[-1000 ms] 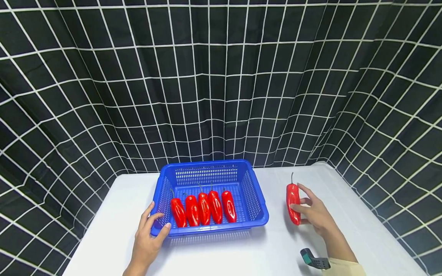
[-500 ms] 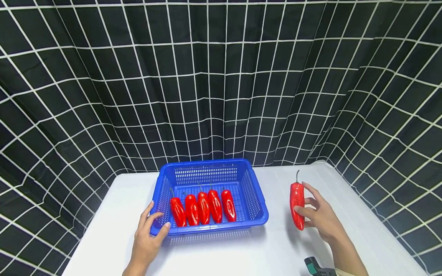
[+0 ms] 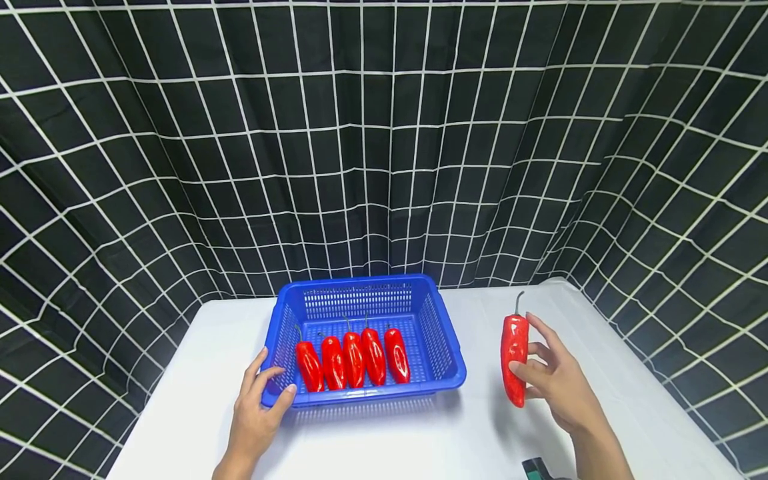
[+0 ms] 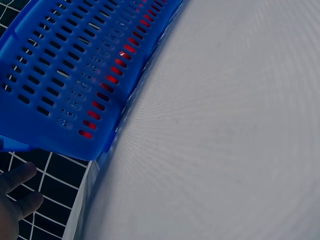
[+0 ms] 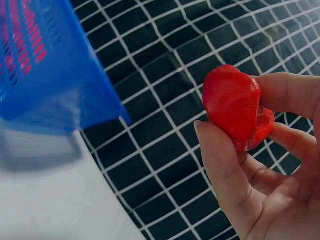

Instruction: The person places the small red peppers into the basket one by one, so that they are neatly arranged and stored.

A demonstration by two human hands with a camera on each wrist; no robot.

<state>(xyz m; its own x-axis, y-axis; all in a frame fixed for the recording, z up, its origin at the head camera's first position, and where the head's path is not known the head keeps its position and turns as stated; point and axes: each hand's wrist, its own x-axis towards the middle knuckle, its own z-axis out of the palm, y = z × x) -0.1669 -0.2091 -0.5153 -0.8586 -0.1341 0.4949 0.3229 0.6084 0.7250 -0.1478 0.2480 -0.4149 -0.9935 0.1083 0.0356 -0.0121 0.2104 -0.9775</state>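
Note:
In the head view, my right hand (image 3: 561, 380) pinches a glossy red chili pepper (image 3: 514, 360) by its side, stem pointing away. A shadow on the cloth suggests it is raised above the table. The right wrist view shows the pepper (image 5: 231, 102) end-on between thumb and fingers. At the near left corner of a blue perforated basket (image 3: 384, 395), my left hand (image 3: 255, 413) rests with spread fingers touching the rim. Inside lie several red peppers (image 3: 354, 360) in a row. Only two fingertips (image 4: 31, 202) show in the left wrist view, below the basket's corner.
The basket stands on a table with a white cloth (image 3: 384, 440). Black curtain (image 3: 360, 167) with white grid lines surrounds the back and sides. A dark strap-like device (image 3: 536, 469) sits by the right wrist, mostly cut off.
My right hand has drawn slightly back toward me and right with the pepper, whose shadow now lies farther from it. The left hand and basket keep their places.

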